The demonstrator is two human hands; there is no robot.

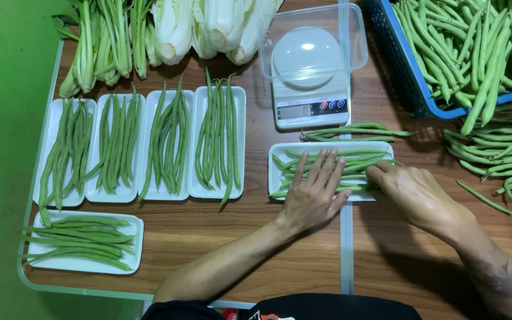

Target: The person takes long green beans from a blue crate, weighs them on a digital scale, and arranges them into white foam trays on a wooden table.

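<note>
So we've got our left hand [314, 192] lying flat on a pile of green beans [351, 160] in a white foam tray [280, 175], fingers [321, 169] stretched out straight and a bit spread, pressing down on the beans rather than gripping anything. Our right hand [413, 192] sits at the right end of that same tray, fingers curled in toward the bean tips, but we honestly can't tell if they're pinching a bean or just touching the ends. The tray sits near the middle of the wooden table [208, 237], just in front of a small white kitchen scale [309, 89] with a clear plastic tub [357, 35] resting on top of it. A few loose beans [357, 131] lie between the scale and the tray. Off to the left there's a row of four filled trays [143, 145] standing side by side, all with beans running lengthwise, and a fifth tray [84, 243] turned sideways below them near the table's corner. Behind that row we see leafy greens [105, 41] and pale cabbage heads [208, 26]. Top right, a blue basket [398, 65] is heaped with more beans, and another loose bean heap [493, 151] spills onto the table beside it.
</note>
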